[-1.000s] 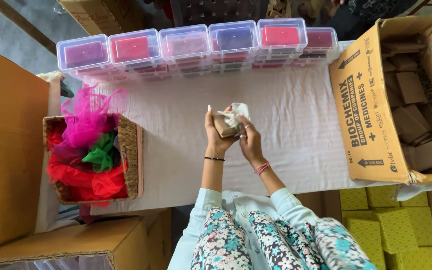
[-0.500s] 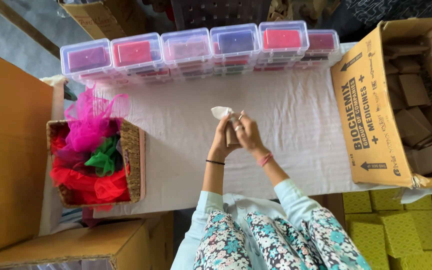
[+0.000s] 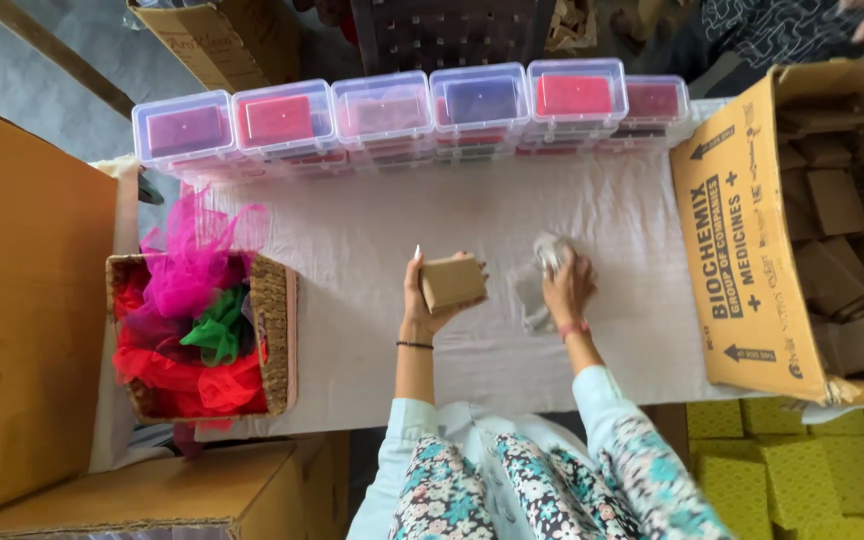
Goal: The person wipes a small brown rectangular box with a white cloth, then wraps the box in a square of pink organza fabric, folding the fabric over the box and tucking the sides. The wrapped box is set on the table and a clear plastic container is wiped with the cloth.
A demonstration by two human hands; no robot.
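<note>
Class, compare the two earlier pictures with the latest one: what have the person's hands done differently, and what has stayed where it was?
The hands have parted. The left hand now holds the small brown box alone, while the right hand has moved to the right and down, pressing the pale crumpled wrapping onto the white cloth. Unchanged: the row of clear lidded boxes, the wicker basket of coloured netting and the big open carton.
</note>
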